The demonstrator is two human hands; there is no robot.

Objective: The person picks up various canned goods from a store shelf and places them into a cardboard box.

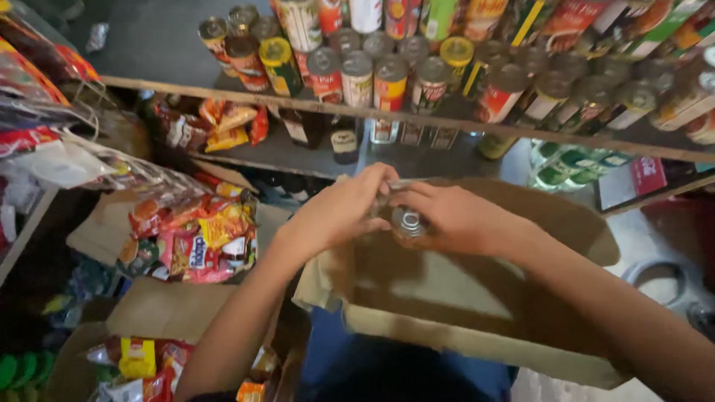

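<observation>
1. Crowding a wooden shelf (417, 119): rows of tins (389, 80).
2. Gripping 1 small tin (407, 222) over an open carton (477, 313), left hand (339, 212) and right hand (454, 219), fingers (372, 179) wrapped around it.
3. Probably feeling rigid, smooth, fairly heavy; best gripped around its sides.

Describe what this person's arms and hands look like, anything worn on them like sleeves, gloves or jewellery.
Both forearms are bare as far as the picture shows them, with no sleeves in view. The left hand and the right hand wear no gloves, and no watch, bracelet or ring can be made out on either. The picture is a little blurred, so a thin ring could be missed.
</observation>
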